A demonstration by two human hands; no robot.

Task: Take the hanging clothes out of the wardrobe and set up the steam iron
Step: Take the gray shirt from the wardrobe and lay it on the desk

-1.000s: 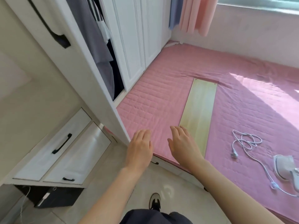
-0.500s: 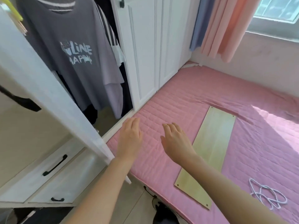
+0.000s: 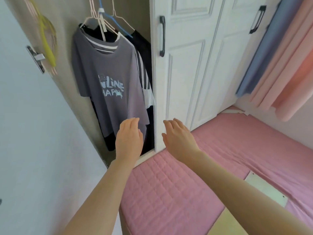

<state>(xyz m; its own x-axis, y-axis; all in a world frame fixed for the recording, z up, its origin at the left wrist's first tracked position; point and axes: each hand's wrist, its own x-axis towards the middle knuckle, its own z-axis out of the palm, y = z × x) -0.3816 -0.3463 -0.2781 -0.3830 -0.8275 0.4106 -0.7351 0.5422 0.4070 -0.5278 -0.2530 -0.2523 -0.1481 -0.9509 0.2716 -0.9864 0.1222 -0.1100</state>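
Head view. Hands: two, both bare, both empty, fingers loosely spread, palms down. The left hand (image 3: 129,139) is raised in front of the open wardrobe bay, overlapping the lower hem of the grey T-shirt (image 3: 108,82); contact with the cloth cannot be confirmed. The right hand (image 3: 178,137) is raised in front of the closed door edge, just beside the left, with a gap between them.

Clothes: one grey printed T-shirt at the front; behind it one black-and-white striped garment (image 3: 145,85) and at least one black garment (image 3: 108,142), exact count not clear. Hangers (image 3: 108,22): several wire ones, white, pink and blue, bunched at the top. A yellow hanger (image 3: 46,46) hangs on the inner wall, to the left.

Doors: one open door (image 3: 33,116) at left, two closed white doors (image 3: 194,73), each with one black handle (image 3: 162,36).

Edges: the bay is narrow, bounded by the open door at left and the closed door edge at right. The pink bed (image 3: 220,150) butts against the wardrobe base. One light board (image 3: 267,192) lies on the bed at lower right. Curtains (image 3: 279,65) hang at right. The steam iron is out of view.
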